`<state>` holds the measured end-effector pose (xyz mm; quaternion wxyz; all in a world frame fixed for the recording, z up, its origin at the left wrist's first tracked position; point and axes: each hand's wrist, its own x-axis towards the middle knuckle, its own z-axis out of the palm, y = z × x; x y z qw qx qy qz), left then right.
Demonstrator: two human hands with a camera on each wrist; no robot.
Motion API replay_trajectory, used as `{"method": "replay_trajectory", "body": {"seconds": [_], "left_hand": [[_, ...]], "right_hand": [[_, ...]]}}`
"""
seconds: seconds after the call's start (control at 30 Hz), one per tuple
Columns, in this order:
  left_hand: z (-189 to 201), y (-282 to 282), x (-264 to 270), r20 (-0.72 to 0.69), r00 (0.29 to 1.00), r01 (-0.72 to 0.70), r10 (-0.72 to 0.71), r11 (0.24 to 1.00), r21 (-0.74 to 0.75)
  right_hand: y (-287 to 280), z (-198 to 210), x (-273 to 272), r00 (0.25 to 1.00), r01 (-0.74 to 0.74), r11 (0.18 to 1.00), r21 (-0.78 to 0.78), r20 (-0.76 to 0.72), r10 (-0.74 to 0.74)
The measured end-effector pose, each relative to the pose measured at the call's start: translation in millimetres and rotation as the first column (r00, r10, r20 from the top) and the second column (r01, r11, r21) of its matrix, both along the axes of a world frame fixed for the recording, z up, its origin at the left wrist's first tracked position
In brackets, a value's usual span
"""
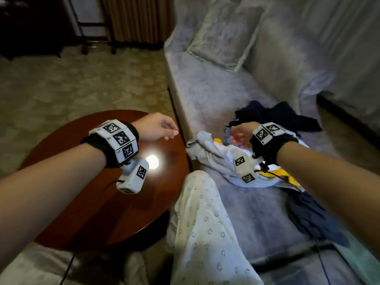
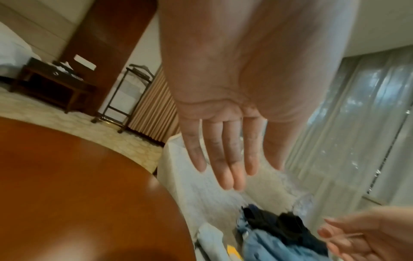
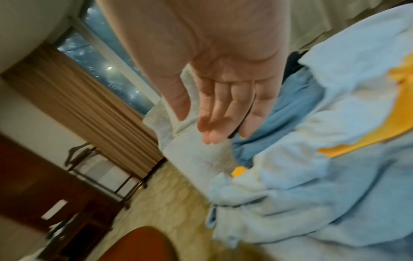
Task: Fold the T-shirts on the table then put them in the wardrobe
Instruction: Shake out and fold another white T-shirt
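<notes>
Hands hang loose-fingered and empty: left hand (image 1: 156, 126) over the table (image 1: 98, 202), right hand (image 1: 241, 133) above crumpled T-shirts (image 1: 218, 153).

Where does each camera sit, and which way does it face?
Head: looks down over both forearms at the table, sofa and clothes.
Left wrist: looks along the open left hand toward the sofa and window.
Right wrist: looks along the open right hand over the clothes.
Shared: all show the table and clothes.
</notes>
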<state>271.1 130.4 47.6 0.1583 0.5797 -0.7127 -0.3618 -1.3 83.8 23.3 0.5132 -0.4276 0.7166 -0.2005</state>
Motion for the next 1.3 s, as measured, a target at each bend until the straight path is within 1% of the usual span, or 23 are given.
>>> {"method": "replay_trajectory", "body": {"seconds": [0.1, 0.13, 0.17, 0.2, 0.23, 0.27, 0.3, 0.37, 0.47, 0.53, 0.67, 0.73, 0.77, 0.8, 0.83, 0.87, 0.9, 0.93, 0.97, 1.0, 1.07, 1.17, 1.3], "left_hand": [[-22, -18, -32, 0.008, 0.998, 0.057, -0.058, 0.997, 0.044], [-29, -24, -41, 0.002, 0.997, 0.071, -0.071, 0.996, 0.062], [-36, -30, -51, -0.002, 0.996, 0.089, -0.089, 0.993, 0.077], [-41, -35, -60, -0.006, 0.994, 0.107, -0.107, 0.99, 0.091], [-44, -39, -70, -0.015, 0.992, 0.122, -0.122, 0.987, 0.102], [-47, -43, -80, -0.026, 0.991, 0.132, -0.13, 0.985, 0.109], [-49, -46, -91, -0.032, 0.99, 0.141, -0.138, 0.983, 0.114], [-53, -50, -110, -0.032, 0.985, 0.172, -0.17, 0.978, 0.117], [-62, -52, -130, -0.048, 0.976, 0.218, -0.213, 0.969, 0.12], [-69, -54, -138, -0.068, 0.973, 0.23, -0.222, 0.964, 0.137], [-76, -57, -144, -0.078, 0.972, 0.23, -0.22, 0.961, 0.154], [-77, -59, -146, -0.074, 0.973, 0.226, -0.217, 0.962, 0.151], [-77, -60, -147, -0.072, 0.975, 0.221, -0.212, 0.964, 0.147], [-76, -61, -147, -0.072, 0.976, 0.215, -0.206, 0.966, 0.143], [-75, -62, -147, -0.076, 0.976, 0.211, -0.202, 0.968, 0.138], [-74, -63, -148, -0.083, 0.976, 0.21, -0.2, 0.969, 0.134], [-71, -63, -148, -0.089, 0.975, 0.213, -0.202, 0.968, 0.132], [-69, -64, -148, -0.097, 0.974, 0.216, -0.204, 0.968, 0.131], [-65, -65, -148, -0.102, 0.973, 0.219, -0.207, 0.967, 0.129], [-62, -66, -149, -0.103, 0.973, 0.219, -0.207, 0.968, 0.12], [-52, -65, -150, -0.081, 0.975, 0.211, -0.206, 0.975, 0.073], [-29, -65, -153, -0.064, 0.977, 0.202, -0.204, 0.979, -0.038], [5, -63, -153, -0.147, 0.981, 0.108, -0.128, 0.985, -0.133]], "right_hand": [[0, -32, -49, 0.992, 0.036, 0.999, -0.038, -0.117, -0.04], [0, -43, -63, 0.979, 0.021, 0.999, -0.027, -0.203, -0.026], [0, -54, -75, 0.946, -0.022, 1.0, 0.002, -0.325, 0.021], [-1, -65, -85, 0.884, -0.07, 0.997, 0.045, -0.46, 0.082], [0, -73, -92, 0.796, -0.131, 0.988, 0.079, -0.586, 0.152], [2, -79, -98, 0.725, -0.16, 0.982, 0.097, -0.664, 0.184], [4, -83, -102, 0.684, -0.165, 0.979, 0.118, -0.701, 0.2], [8, -95, -110, 0.647, -0.188, 0.973, 0.134, -0.728, 0.225], [10, -116, -122, 0.683, -0.248, 0.961, 0.124, -0.681, 0.264], [9, -126, -129, 0.661, -0.291, 0.951, 0.101, -0.698, 0.276], [3, -126, -135, 0.584, -0.305, 0.951, 0.059, -0.777, 0.235], [-2, -121, -137, 0.581, -0.279, 0.96, 0.036, -0.789, 0.199], [-6, -118, -138, 0.606, -0.253, 0.967, 0.028, -0.775, 0.18], [-8, -114, -139, 0.654, -0.232, 0.973, 0.015, -0.738, 0.167], [-13, -109, -139, 0.735, -0.198, 0.98, -0.001, -0.662, 0.148], [-18, -103, -137, 0.847, -0.134, 0.989, -0.068, -0.525, 0.079], [-22, -91, -135, 0.961, 0.053, 0.988, -0.147, -0.26, -0.091], [-25, -78, -133, 0.96, 0.28, 0.943, -0.182, 0.074, -0.271], [-28, -61, -132, 0.889, 0.419, 0.89, -0.179, 0.281, -0.362], [-32, -43, -131, 0.849, 0.465, 0.867, -0.179, 0.368, -0.38], [-37, -2, -128, 0.821, 0.472, 0.856, -0.213, 0.461, -0.338], [-41, 62, -123, 0.757, 0.465, 0.838, -0.284, 0.619, -0.21], [-30, 137, -100, 0.75, 0.396, 0.821, -0.412, 0.661, -0.03]]}}
